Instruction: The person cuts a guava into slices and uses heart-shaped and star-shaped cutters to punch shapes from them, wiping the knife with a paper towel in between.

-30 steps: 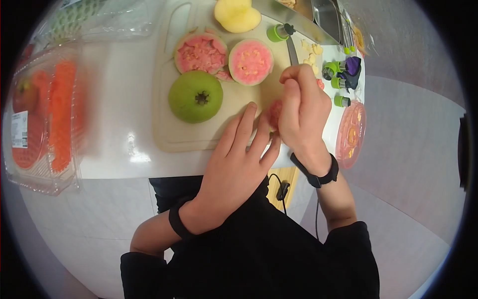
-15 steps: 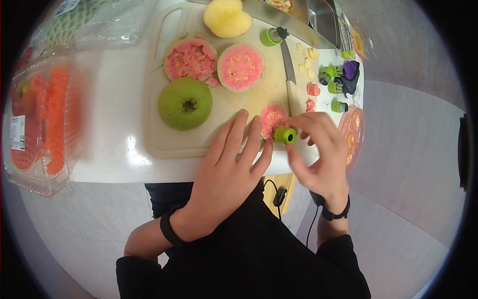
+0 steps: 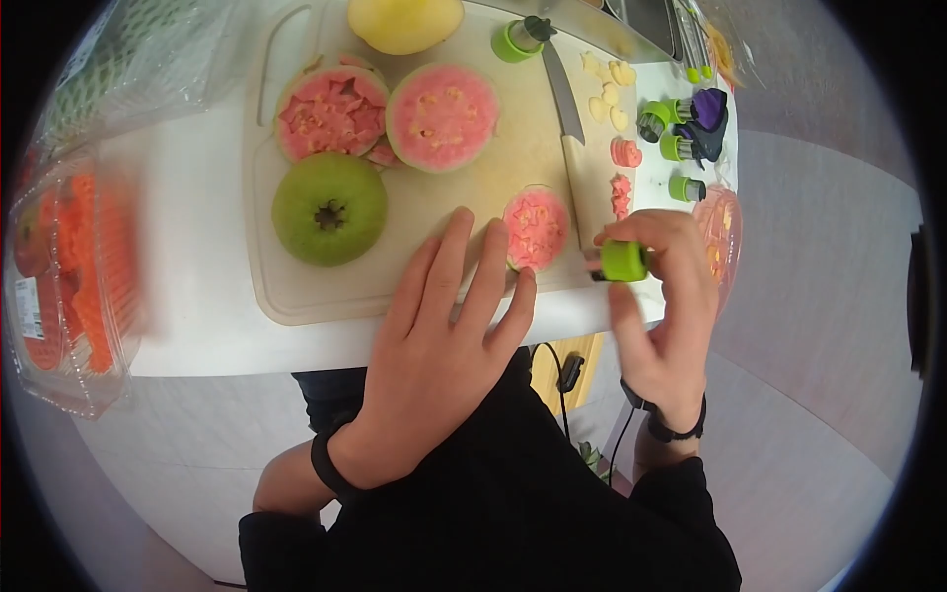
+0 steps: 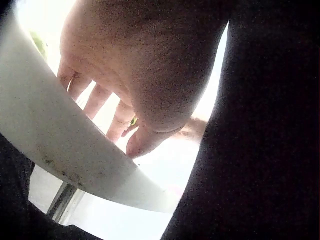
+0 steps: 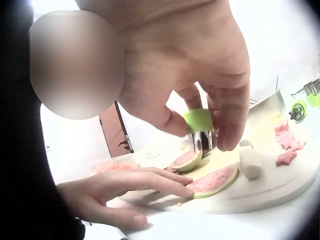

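My left hand [image 3: 434,331] lies with fingers straight and spread over the near edge of the cutting board [image 3: 523,133]. Its fingertips touch a round slice of pink guava [image 3: 537,227], which has star-shaped marks in its flesh. To the right of the slice, my right hand [image 3: 676,306] pinches a green-ringed metal cutter [image 3: 623,260] between thumb and fingers. In the right wrist view the metal end of that cutter [image 5: 199,122] points down, above the board. Small pink guava stars [image 3: 619,195] lie along the board's right side, beside the knife [image 3: 564,94].
A whole-looking green guava [image 3: 329,209], a guava half [image 3: 443,116] and a hollowed half [image 3: 331,113] sit on the board's left. Another green cutter [image 3: 523,39] stands behind. More cutters [image 3: 681,148] and a pink-lidded tub [image 3: 725,237] are at right, a clear fruit box [image 3: 84,276] at left.
My right hand was low over the guava slice, then around the cutter at its edge. Now it has carried the cutter off to the right. My left hand stays by the slice.
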Motion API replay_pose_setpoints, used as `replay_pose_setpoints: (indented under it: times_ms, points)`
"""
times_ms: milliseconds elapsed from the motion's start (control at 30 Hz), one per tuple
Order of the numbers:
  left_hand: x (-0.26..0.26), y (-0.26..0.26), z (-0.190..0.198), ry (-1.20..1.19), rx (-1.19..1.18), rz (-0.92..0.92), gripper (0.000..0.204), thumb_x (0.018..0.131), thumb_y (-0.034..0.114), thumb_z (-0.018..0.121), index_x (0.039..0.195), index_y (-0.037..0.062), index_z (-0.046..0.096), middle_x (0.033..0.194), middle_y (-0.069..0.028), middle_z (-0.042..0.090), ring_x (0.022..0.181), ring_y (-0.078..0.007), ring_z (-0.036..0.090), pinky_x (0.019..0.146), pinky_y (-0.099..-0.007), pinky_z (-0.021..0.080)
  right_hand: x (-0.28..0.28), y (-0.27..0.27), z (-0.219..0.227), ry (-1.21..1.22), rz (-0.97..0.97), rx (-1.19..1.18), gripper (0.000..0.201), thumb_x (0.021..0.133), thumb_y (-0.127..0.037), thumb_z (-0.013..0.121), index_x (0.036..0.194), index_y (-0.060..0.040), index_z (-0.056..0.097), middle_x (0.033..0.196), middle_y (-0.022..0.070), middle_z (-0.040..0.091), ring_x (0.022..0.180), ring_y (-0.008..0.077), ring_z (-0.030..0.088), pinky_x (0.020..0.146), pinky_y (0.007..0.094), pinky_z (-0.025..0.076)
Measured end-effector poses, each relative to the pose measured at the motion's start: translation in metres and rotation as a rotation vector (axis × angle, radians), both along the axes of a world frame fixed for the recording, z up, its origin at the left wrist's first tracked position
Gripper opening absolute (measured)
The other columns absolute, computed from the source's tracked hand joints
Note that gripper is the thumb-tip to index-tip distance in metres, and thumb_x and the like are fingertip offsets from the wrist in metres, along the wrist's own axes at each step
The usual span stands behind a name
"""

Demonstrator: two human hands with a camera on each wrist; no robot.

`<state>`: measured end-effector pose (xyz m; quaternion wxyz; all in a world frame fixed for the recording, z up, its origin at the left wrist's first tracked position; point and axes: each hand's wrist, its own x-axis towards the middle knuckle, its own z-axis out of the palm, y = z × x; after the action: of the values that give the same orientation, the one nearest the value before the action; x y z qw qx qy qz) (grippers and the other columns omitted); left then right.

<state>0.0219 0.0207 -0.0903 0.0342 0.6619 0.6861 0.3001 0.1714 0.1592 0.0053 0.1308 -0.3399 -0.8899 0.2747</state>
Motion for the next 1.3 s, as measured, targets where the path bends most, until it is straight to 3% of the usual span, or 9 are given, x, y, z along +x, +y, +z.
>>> replay_pose_setpoints:
  times_ms: [100,133,267,367,633,767,867,1067,1300]
  points:
    - [-0.002,0.000,0.000,0.000,-0.006,-0.018,0.040,0.083,0.010,0.070,0.122,0.0100,0.077,0.146,-0.0178,0.063,0.138,-0.0429,0.058,0.110,-0.0514,0.053,0.004,0.016,-0.004,0.049,-0.056,-0.201,0.024,0.082,0.006,0.055,0.104,0.0030,0.064,0.102,0.0181,0.062,0.086,0.0295,0.063,0.077,0.0401,0.052]
    - [-0.003,0.000,-0.001,0.001,-0.006,-0.022,0.040,0.083,0.009,0.070,0.122,0.0101,0.077,0.146,-0.0179,0.063,0.138,-0.0431,0.058,0.110,-0.0516,0.053,-0.001,0.013,-0.001,0.021,-0.132,-0.279,0.015,0.088,0.000,0.056,0.100,0.0032,0.064,0.094,0.0190,0.061,0.083,0.0328,0.063,0.074,0.0437,0.051]
    - [-0.002,0.000,-0.001,-0.001,0.012,-0.013,0.038,0.084,0.009,0.070,0.121,0.0091,0.077,0.146,-0.0176,0.063,0.137,-0.0422,0.059,0.110,-0.0520,0.053,-0.019,0.008,-0.012,-0.186,-0.072,0.038,0.017,0.097,-0.007,0.060,0.107,0.0011,0.069,0.088,0.0176,0.063,0.070,0.0397,0.064,0.065,0.0464,0.052]
    - [0.000,0.001,0.000,-0.007,0.039,-0.012,0.031,0.086,0.009,0.072,0.117,0.0074,0.078,0.143,-0.0169,0.065,0.135,-0.0405,0.060,0.109,-0.0539,0.053,-0.026,0.008,-0.014,-0.313,-0.077,0.166,0.020,0.100,-0.012,0.064,0.115,-0.0009,0.072,0.090,0.0162,0.064,0.070,0.0390,0.067,0.063,0.0468,0.053]
    - [0.001,0.002,0.000,0.049,0.079,-0.049,0.016,0.089,0.010,0.076,0.104,0.0038,0.077,0.110,-0.0105,0.067,0.123,-0.0315,0.067,0.111,-0.0603,0.053,-0.022,0.002,-0.018,-0.365,-0.067,0.162,0.025,0.102,-0.015,0.065,0.121,0.0000,0.072,0.093,0.0165,0.065,0.072,0.0405,0.068,0.063,0.0477,0.054]
    - [-0.001,0.003,-0.001,0.067,0.098,-0.017,0.018,0.087,0.010,0.077,0.104,0.0039,0.077,0.108,-0.0100,0.066,0.122,-0.0313,0.067,0.111,-0.0613,0.053,-0.023,0.001,-0.017,-0.347,-0.109,0.096,0.025,0.103,-0.015,0.064,0.121,0.0016,0.072,0.094,0.0177,0.066,0.076,0.0418,0.069,0.066,0.0483,0.054]
    - [-0.004,0.001,0.000,0.062,0.087,-0.004,0.021,0.085,0.011,0.077,0.105,0.0035,0.078,0.111,-0.0101,0.067,0.123,-0.0319,0.066,0.111,-0.0614,0.053,-0.024,0.000,-0.013,-0.342,-0.127,0.052,0.025,0.103,-0.012,0.062,0.121,0.0022,0.071,0.094,0.0195,0.065,0.080,0.0416,0.069,0.070,0.0469,0.054]
    - [-0.004,0.000,0.000,0.023,0.082,0.002,0.024,0.083,0.012,0.077,0.106,0.0028,0.078,0.116,-0.0107,0.069,0.124,-0.0325,0.066,0.111,-0.0606,0.053,-0.011,0.009,-0.005,-0.015,-0.144,-0.207,0.035,0.098,0.000,0.059,0.130,0.0057,0.068,0.106,0.0173,0.061,0.091,0.0296,0.067,0.076,0.0381,0.055]
    - [-0.001,0.001,-0.002,0.007,0.071,0.013,0.018,0.086,0.009,0.076,0.103,0.0030,0.077,0.116,-0.0105,0.070,0.122,-0.0315,0.068,0.110,-0.0581,0.054,-0.002,0.005,-0.021,-0.038,0.049,0.117,0.047,0.085,0.009,0.071,0.131,0.0020,0.071,0.121,0.0163,0.063,0.100,0.0289,0.069,0.087,0.0354,0.058]
